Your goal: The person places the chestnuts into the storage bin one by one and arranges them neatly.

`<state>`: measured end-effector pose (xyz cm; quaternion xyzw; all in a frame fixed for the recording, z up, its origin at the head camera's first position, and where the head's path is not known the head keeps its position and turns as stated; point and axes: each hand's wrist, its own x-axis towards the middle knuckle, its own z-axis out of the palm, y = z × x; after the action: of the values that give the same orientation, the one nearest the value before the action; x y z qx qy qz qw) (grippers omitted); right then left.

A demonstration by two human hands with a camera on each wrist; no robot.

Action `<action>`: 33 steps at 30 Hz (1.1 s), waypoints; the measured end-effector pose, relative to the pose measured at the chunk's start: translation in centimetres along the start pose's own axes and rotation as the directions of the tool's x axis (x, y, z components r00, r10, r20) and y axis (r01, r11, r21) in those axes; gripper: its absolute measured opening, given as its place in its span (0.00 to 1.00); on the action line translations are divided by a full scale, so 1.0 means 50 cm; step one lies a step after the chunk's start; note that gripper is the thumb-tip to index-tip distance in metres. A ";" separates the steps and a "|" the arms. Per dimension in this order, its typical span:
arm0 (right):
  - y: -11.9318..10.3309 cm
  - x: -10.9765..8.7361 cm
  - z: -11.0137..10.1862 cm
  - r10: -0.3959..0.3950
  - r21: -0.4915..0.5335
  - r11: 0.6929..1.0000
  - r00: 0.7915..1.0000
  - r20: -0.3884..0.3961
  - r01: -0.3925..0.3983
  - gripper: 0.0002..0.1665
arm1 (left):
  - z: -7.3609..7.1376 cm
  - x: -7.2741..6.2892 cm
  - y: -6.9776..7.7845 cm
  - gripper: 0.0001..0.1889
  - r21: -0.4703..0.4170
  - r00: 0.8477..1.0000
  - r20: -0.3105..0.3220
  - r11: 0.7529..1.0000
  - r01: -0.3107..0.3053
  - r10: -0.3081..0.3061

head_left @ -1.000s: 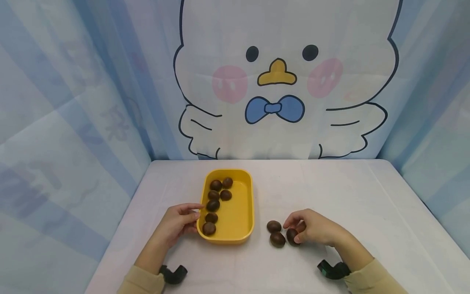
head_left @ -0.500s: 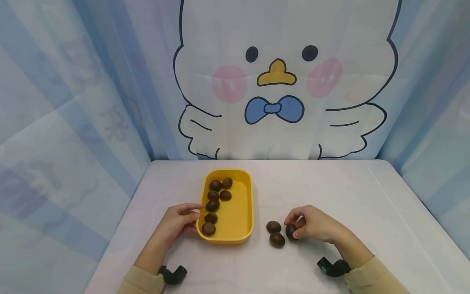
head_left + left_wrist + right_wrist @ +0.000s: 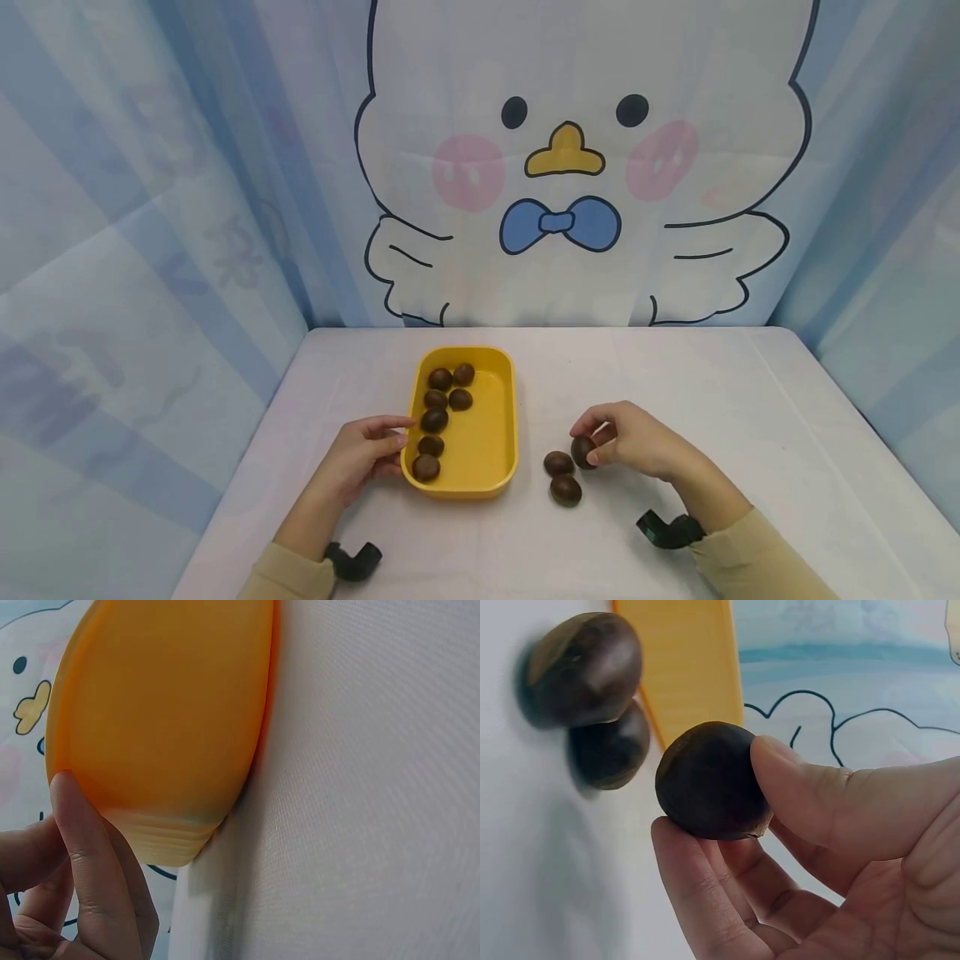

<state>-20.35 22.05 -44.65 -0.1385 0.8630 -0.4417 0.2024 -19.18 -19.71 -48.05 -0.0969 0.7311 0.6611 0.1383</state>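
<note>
My right hand [image 3: 637,437] pinches a dark brown chestnut [image 3: 709,780] between thumb and fingers, raised off the table. Two more chestnuts, one farther back [image 3: 558,463] and one nearer [image 3: 566,490], lie just left of it. A yellow tray [image 3: 487,433] stands left of these, with several chestnuts [image 3: 434,419] along its left side. At the tray's left edge rests my left hand [image 3: 369,454], its fingertips touching the outer wall near the rim. The left wrist view shows the tray's outside [image 3: 165,712] close up, with a fingertip [image 3: 66,787] against it.
A pale cloth covers the table [image 3: 675,375]. Behind it hangs a curtain [image 3: 562,283] with a cartoon bird, and more curtain flanks both sides. Black curved devices sit at the left wrist [image 3: 356,562] and the right wrist [image 3: 667,530].
My right hand has picked up one chestnut from the group and carried it up, slightly left and away from me. My left hand and the tray have stayed in place.
</note>
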 end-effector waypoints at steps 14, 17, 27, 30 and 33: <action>-0.037 0.031 0.004 0.006 0.030 1.000 0.999 -0.032 -0.005 0.20 | 0.001 -0.001 -0.001 0.19 -0.005 1.000 -0.006 1.000 0.005 -0.005; -0.046 0.038 0.003 -0.001 0.035 0.999 1.000 -0.029 0.002 0.20 | 0.001 -0.001 -0.001 0.19 -0.006 1.000 -0.006 1.000 0.005 -0.005; -0.077 0.069 0.008 -0.044 0.043 0.998 0.999 -0.024 0.045 0.18 | -0.001 0.000 0.000 0.19 -0.008 1.000 0.002 1.000 0.000 0.000; -0.090 0.079 0.015 -0.031 0.050 0.998 0.999 -0.024 0.032 0.18 | -0.001 0.000 0.000 0.19 -0.006 1.000 0.003 1.000 -0.001 0.001; -0.099 0.090 0.021 -0.048 0.059 0.997 0.999 -0.018 0.049 0.19 | -0.001 0.000 -0.001 0.19 -0.007 1.000 0.005 1.000 -0.003 0.003</action>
<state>-23.49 16.58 -42.18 -0.1495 0.8475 -0.4732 0.1885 -19.16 -19.78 -48.08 -0.0946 0.7286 0.6640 0.1389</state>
